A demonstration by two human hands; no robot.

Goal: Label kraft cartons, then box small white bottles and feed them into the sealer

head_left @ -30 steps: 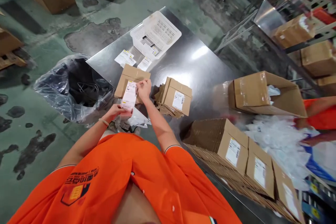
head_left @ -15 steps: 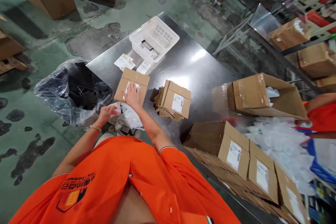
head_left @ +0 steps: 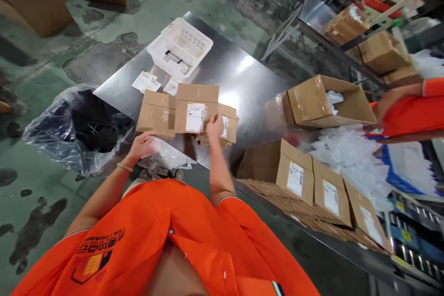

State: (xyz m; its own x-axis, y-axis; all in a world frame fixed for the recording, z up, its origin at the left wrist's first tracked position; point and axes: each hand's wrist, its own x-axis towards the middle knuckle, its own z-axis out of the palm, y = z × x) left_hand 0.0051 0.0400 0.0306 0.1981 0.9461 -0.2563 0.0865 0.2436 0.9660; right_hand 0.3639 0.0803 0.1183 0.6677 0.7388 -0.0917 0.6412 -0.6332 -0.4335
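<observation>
My right hand point(head_left: 215, 126) grips the right edge of a flat cardboard piece point(head_left: 182, 118) with a white label, raised above the metal table. Under and right of it lies a stack of labelled cardboard point(head_left: 233, 124). Another flat cardboard piece point(head_left: 151, 112), with no label showing, lies to the left. Beside its lower edge, my left hand point(head_left: 143, 146) is closed on a pale, crumpled piece whose nature is blurred. White label sheets point(head_left: 144, 81) and a white perforated basket point(head_left: 203, 46) sit farther back on the table.
A plastic-lined bin point(head_left: 74, 148) stands left of the table point(head_left: 120, 84). Rows of labelled cardboard point(head_left: 314, 178), an open box point(head_left: 354, 106) and clear plastic bags point(head_left: 350, 162) are at the right. Another person's orange sleeve point(head_left: 416, 113) shows at the far right.
My right hand has moved right from the left cardboard and now holds a labelled piece over the stack. My left hand stays near the table's front edge. The view has shifted.
</observation>
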